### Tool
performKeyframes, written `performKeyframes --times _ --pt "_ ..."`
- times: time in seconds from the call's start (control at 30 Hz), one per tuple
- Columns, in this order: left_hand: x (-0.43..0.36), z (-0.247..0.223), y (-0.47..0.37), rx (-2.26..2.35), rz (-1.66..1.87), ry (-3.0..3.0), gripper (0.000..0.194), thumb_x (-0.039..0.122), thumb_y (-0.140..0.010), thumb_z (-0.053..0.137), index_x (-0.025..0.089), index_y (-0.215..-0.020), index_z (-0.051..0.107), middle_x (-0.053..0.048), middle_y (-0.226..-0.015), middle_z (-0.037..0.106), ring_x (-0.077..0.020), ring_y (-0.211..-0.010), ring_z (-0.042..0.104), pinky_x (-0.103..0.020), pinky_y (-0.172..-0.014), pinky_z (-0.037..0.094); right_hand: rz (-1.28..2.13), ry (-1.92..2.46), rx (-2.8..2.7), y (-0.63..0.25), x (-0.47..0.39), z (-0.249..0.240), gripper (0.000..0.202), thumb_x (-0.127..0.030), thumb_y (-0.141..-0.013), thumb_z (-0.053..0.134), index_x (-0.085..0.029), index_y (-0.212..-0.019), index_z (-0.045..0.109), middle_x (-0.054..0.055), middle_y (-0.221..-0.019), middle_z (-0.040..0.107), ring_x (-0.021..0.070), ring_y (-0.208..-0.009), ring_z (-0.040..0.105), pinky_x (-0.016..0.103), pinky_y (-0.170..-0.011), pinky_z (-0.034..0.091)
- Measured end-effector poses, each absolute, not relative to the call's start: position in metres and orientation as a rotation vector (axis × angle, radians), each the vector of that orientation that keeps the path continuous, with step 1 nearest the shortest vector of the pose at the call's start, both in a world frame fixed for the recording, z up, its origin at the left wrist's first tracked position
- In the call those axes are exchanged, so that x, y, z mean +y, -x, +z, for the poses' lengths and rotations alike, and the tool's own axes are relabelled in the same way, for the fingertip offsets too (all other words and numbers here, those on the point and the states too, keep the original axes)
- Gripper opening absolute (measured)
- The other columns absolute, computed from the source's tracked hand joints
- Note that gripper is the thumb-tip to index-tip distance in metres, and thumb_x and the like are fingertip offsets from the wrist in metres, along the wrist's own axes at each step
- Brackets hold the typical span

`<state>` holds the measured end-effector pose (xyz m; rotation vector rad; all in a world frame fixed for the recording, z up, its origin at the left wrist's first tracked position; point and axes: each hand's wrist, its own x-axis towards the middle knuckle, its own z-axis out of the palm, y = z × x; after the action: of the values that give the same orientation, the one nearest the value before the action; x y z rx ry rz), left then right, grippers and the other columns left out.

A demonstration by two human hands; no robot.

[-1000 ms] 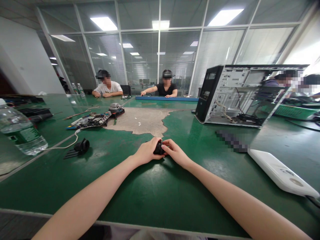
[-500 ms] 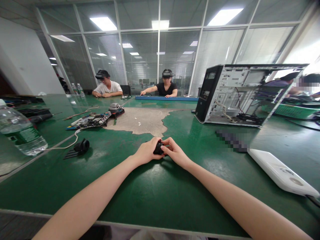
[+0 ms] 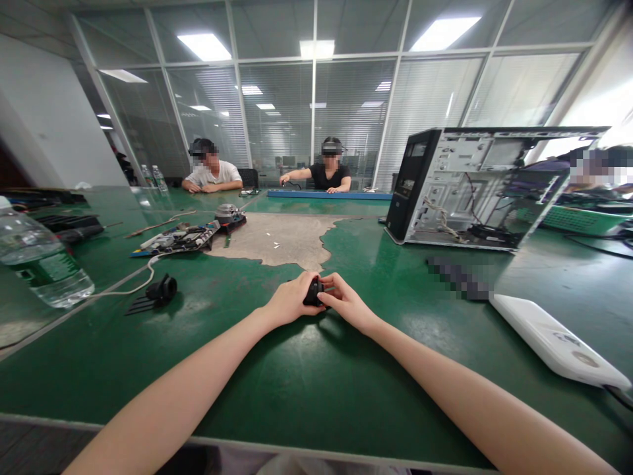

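Observation:
Near the middle of the green table (image 3: 306, 396), my left hand (image 3: 291, 298) is closed around a small black object (image 3: 313, 292), whose kind I cannot make out. From the other side my right hand (image 3: 343, 302) grips the same object, thumb and fingers pinching its right edge. Much of the object is hidden by my fingers. Off to the left lies a black part with a round end and flat prongs (image 3: 161, 289), apart from both hands.
An open computer case (image 3: 420, 191) stands at right, with a white power bank-like block (image 3: 558, 340) nearer me. A circuit board (image 3: 180, 237) and a water bottle (image 3: 44, 257) are at left. Two people sit across the table beside a blue bar (image 3: 329, 194).
My hands and the black object stay almost in place; the right fingers shift very slightly. Across the table, a person's outstretched hand has moved a little.

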<state>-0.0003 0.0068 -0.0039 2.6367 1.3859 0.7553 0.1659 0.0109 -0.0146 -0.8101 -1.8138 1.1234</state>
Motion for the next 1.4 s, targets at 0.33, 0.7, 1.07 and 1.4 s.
performKeyframes --times 0.33,0.7,1.07,1.4 --pt "0.0062 -0.0033 -0.0004 1.385 0.754 -2.647 0.061 0.044 -0.065 0.059 0.020 -0.114 0.031 -0.006 -0.109 0.049 -0.0233 -0.093 0.053 -0.033 -0.075 0.043 1.151 0.770 -1.766 -0.1645 0.0136 -0.0174 0.018 -0.031 -0.076 0.050 -0.020 -0.090 0.045 0.000 -0.090 0.051 0.0094 -0.071 0.052 0.026 -0.065 0.047" --pt "0.0078 -0.0043 0.0000 1.384 0.763 -2.639 0.062 0.044 -0.064 0.060 0.021 -0.114 0.031 -0.006 -0.109 0.049 -0.0235 -0.093 0.053 -0.033 -0.075 0.043 1.130 0.852 -1.803 -0.1664 0.0131 -0.0164 0.025 -0.030 -0.075 0.051 -0.020 -0.097 0.046 0.002 -0.092 0.052 0.0113 -0.073 0.054 0.028 -0.067 0.047" --pt "0.0069 -0.0044 -0.0006 1.396 0.758 -2.646 0.063 0.043 -0.065 0.060 0.021 -0.115 0.030 -0.006 -0.111 0.048 -0.0232 -0.094 0.053 -0.033 -0.076 0.043 1.019 0.801 -1.824 -0.1640 0.0074 -0.0106 0.014 -0.030 -0.077 0.047 -0.020 -0.087 0.046 0.001 -0.087 0.053 0.0134 -0.082 0.054 0.025 -0.065 0.046" --pt "0.0075 -0.0038 0.0002 1.390 0.752 -2.638 0.062 0.043 -0.064 0.060 0.021 -0.114 0.031 -0.006 -0.110 0.049 -0.0231 -0.094 0.053 -0.033 -0.076 0.043 1.052 0.868 -1.806 -0.1643 0.0116 -0.0161 0.023 -0.030 -0.076 0.049 -0.020 -0.096 0.045 0.003 -0.095 0.052 0.0124 -0.079 0.054 0.029 -0.069 0.046"
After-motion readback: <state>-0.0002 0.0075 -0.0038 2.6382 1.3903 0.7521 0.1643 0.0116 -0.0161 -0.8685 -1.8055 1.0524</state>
